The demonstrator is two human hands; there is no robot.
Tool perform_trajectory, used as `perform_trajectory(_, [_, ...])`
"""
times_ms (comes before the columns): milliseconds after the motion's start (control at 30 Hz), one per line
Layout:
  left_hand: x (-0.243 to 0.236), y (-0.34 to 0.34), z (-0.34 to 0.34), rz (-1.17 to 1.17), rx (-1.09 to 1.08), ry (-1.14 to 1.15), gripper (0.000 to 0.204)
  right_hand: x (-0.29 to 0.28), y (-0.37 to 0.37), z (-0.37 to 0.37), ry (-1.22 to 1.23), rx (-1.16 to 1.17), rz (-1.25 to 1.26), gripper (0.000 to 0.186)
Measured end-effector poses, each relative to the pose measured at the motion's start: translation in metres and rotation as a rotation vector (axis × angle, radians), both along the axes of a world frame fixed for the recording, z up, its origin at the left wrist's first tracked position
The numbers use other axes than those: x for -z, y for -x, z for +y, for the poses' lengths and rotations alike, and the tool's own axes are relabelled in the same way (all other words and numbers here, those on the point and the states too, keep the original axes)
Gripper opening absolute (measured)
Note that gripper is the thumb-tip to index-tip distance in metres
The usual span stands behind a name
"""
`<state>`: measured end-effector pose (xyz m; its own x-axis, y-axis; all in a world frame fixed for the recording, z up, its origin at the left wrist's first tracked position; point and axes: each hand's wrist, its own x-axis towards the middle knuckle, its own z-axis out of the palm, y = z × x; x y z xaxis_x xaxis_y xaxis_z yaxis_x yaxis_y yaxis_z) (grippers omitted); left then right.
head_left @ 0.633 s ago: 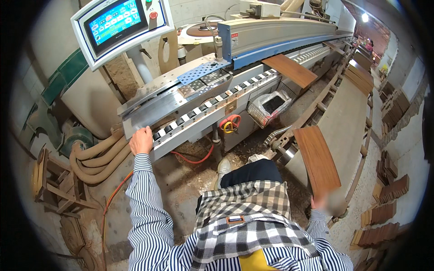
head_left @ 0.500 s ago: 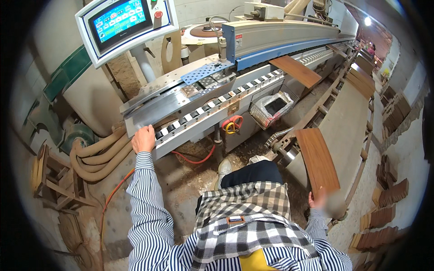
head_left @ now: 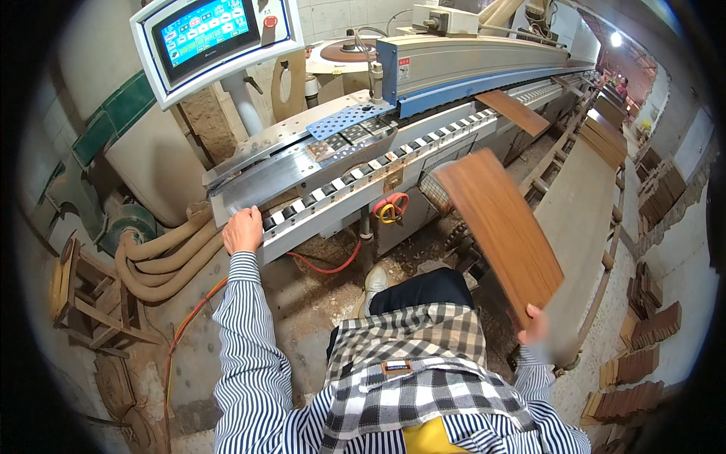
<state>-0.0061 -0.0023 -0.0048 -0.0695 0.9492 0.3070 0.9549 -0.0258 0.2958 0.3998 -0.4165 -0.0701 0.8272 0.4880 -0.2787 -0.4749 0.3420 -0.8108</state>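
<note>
With its fingers pinched at the near end, my right hand (head_left: pixel 535 325) holds a brown wooden board (head_left: pixel 503 234). The board is lifted and tilted, its far end reaching toward the machine and covering most of the wire basket. My left hand (head_left: pixel 243 230) is curled over the near corner of a long edge-banding machine (head_left: pixel 318 168), beside the row of black and white rollers (head_left: pixel 333 189). Another brown board (head_left: pixel 514 112) sticks out from under the machine's blue-edged beam (head_left: pixel 484 85), farther along the rail.
A control screen (head_left: pixel 204 34) stands at upper left. Scissors (head_left: pixel 390 209) with red and yellow handles hang on the machine's side. A conveyor belt (head_left: pixel 575 219) runs along the right, with stacked boards (head_left: pixel 603 140) at its far end. Hoses (head_left: pixel 162 268) and a wooden stool (head_left: pixel 94 303) are at left.
My right hand has raised the board off the conveyor and swung its far end left toward the machine. The other board has slid farther along the rail. My left hand stays at the corner.
</note>
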Motion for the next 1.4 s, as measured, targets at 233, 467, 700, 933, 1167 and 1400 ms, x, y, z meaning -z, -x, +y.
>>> perform_trajectory(233, [-0.001,-0.001,0.001,0.004,0.007,0.001,0.04,-0.023,0.033,0.12,-0.227,-0.616,0.019,0.051])
perform_trajectory(467, [0.0,-0.003,0.003,0.007,0.011,0.001,0.04,-0.03,0.121,0.205,-0.246,-0.979,0.049,0.047])
perform_trajectory(700, [-0.007,-0.005,-0.003,0.02,0.01,0.007,0.041,-0.035,0.156,0.243,-0.168,-1.413,-0.054,0.041])
perform_trajectory(933, [0.0,-0.003,0.001,0.018,0.014,-0.009,0.041,-0.027,0.165,0.248,-0.114,-1.313,-0.284,0.036])
perform_trajectory(1167, [-0.001,-0.004,0.0,0.016,0.015,-0.014,0.04,-0.019,0.151,0.242,-0.089,-1.192,-0.317,0.033])
perform_trajectory(1400, [0.002,-0.002,0.001,0.014,0.022,-0.023,0.04,-0.001,0.114,0.243,-0.087,-1.05,-0.268,0.027])
